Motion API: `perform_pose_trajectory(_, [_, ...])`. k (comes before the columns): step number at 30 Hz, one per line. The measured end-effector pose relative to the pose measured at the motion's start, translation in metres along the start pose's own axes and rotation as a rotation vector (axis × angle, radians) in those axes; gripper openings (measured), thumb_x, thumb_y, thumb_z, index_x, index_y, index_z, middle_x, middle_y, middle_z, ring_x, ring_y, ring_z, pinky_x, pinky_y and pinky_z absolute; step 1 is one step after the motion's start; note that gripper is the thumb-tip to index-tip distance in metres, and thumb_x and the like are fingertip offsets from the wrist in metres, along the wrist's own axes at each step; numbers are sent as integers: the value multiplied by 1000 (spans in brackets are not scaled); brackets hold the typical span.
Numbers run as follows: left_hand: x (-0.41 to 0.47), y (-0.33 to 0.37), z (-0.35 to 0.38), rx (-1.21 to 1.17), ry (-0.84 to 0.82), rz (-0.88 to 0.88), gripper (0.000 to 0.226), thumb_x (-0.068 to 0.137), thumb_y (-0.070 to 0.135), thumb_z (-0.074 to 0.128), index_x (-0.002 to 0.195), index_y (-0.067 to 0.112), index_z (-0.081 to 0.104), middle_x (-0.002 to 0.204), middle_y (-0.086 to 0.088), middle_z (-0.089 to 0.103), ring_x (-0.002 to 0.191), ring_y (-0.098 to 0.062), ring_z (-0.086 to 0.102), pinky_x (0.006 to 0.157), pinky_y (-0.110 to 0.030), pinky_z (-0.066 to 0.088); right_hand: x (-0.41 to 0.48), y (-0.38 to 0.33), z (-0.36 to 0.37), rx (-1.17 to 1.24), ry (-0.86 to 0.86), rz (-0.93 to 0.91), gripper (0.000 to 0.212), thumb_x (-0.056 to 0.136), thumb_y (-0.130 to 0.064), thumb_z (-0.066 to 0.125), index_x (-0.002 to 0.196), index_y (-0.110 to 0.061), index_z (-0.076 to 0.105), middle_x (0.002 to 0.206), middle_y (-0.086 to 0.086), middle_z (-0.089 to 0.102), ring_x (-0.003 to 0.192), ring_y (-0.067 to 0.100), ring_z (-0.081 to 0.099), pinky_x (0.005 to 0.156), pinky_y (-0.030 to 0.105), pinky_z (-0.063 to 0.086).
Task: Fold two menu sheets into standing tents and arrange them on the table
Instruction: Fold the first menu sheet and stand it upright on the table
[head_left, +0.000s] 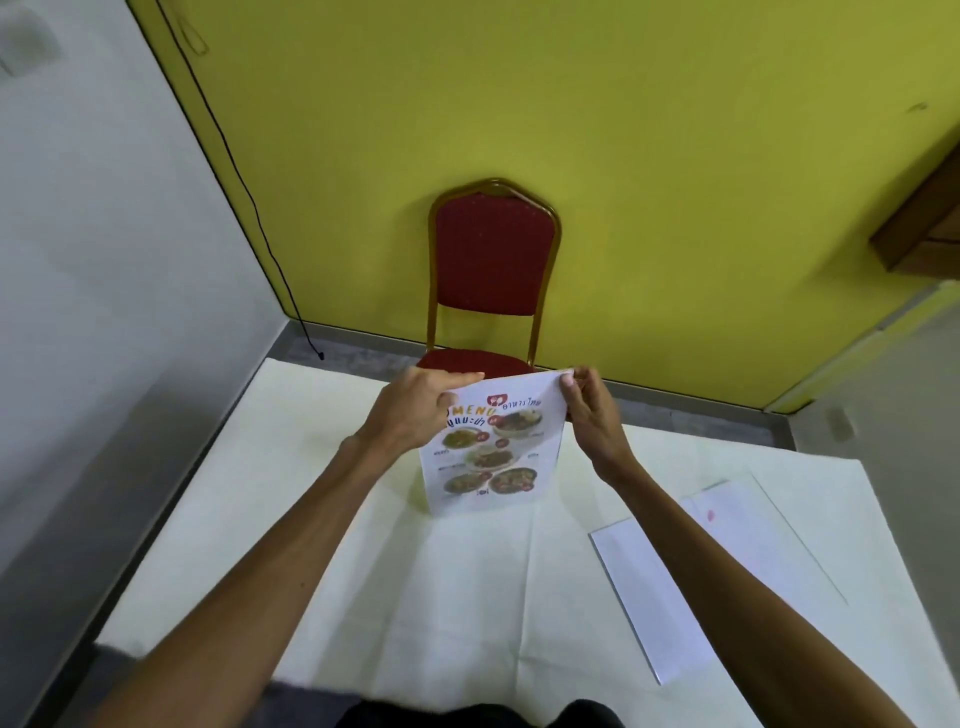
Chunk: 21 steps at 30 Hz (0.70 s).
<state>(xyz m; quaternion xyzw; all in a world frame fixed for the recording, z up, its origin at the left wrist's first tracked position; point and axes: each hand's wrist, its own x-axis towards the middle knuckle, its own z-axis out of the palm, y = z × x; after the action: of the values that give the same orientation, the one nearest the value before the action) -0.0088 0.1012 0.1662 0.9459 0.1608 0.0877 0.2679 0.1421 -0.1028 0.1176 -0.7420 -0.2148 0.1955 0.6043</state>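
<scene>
Both hands work one menu (491, 449) above the cloth-covered surface (363, 597): the left hand (423, 402) pinches its upper left corner, the right hand (589, 410) pinches the upper right, each closed on the top edge. Between them the printed sheet stands upright, its bottom edge apparently resting on the cloth; whether a back panel is already folded behind cannot be told. To the right of the right hand and nearer the person, a second sheet (649, 597) lies flat, blank side up, beside a clear sleeve (769, 535). By this view, neither tent stands free yet, and the second sheet looks untouched.
</scene>
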Motion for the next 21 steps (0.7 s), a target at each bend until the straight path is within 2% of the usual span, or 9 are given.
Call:
perform_pose_trajectory(2, [2, -4, 6, -9, 50, 48, 45, 92, 6, 56, 129, 29, 64, 101, 0, 71, 85, -22, 63, 60, -30, 45, -3, 3, -1, 6, 26, 19, 31, 93, -53, 50, 92, -23, 53, 84, -1, 58, 78, 16, 56, 69, 45, 48])
perform_pose_trajectory(5, [-3, -10, 21, -90, 239, 59, 43, 92, 6, 60, 133, 16, 61, 128, -4, 63, 112, -21, 61, 86, -39, 56, -9, 16, -3, -10, 27, 66, 32, 92, -53, 52, 105, -24, 59, 103, 3, 69, 95, 23, 68, 82, 49, 57])
perform_pose_trajectory(7, [-13, -10, 36, -189, 365, 0, 55, 91, 9, 64, 144, 10, 47, 146, -11, 48, 131, -17, 47, 101, -25, 49, -19, 28, -1, -39, 4, 105, 29, 95, -47, 50, 108, -23, 59, 107, 2, 69, 99, 21, 68, 84, 48, 58])
perform_pose_trajectory(8, [-19, -10, 43, -248, 407, -53, 65, 91, 10, 66, 149, 9, 38, 151, -14, 40, 137, -16, 39, 102, -17, 44, -26, 35, 1, -51, -6, 123, 27, 97, -42, 49, 112, -22, 59, 109, 1, 69, 101, 20, 68, 84, 45, 58])
perform_pose_trajectory(9, [-25, -10, 49, -307, 433, -108, 76, 90, 11, 69, 154, 11, 28, 154, -15, 35, 141, -18, 34, 102, -16, 43, -32, 42, 4, -65, -16, 143, 27, 98, -38, 48, 116, -20, 58, 112, 0, 69, 103, 19, 67, 83, 39, 58])
perform_pose_trajectory(12, [-44, -20, 72, -451, 399, -237, 101, 84, 13, 76, 157, 24, 6, 149, -10, 38, 135, -23, 45, 101, -41, 51, -49, 63, 15, -125, -57, 197, 32, 100, -34, 45, 128, -19, 50, 124, 0, 65, 109, 19, 64, 86, 32, 54])
perform_pose_trajectory(16, [-69, -30, 108, -540, 268, -310, 109, 78, 11, 80, 156, 29, 4, 150, -3, 42, 133, -18, 49, 101, -48, 50, -66, 81, 23, -216, -109, 213, 41, 100, -20, 45, 140, -19, 34, 133, -1, 57, 112, 20, 60, 86, 17, 50])
perform_pose_trajectory(19, [-84, -30, 125, -613, 207, -355, 108, 76, 10, 82, 154, 30, 10, 148, 1, 44, 129, -13, 52, 96, -43, 55, -72, 87, 26, -261, -109, 247, 53, 96, -9, 47, 144, -18, 25, 140, 6, 51, 121, 28, 56, 100, 36, 46])
perform_pose_trajectory(21, [-88, -30, 131, -649, 186, -356, 107, 74, 9, 82, 153, 31, 12, 145, 4, 47, 125, -11, 55, 90, -34, 58, -73, 86, 31, -270, -103, 263, 56, 94, -6, 47, 143, -17, 23, 141, 8, 51, 122, 31, 54, 101, 41, 44])
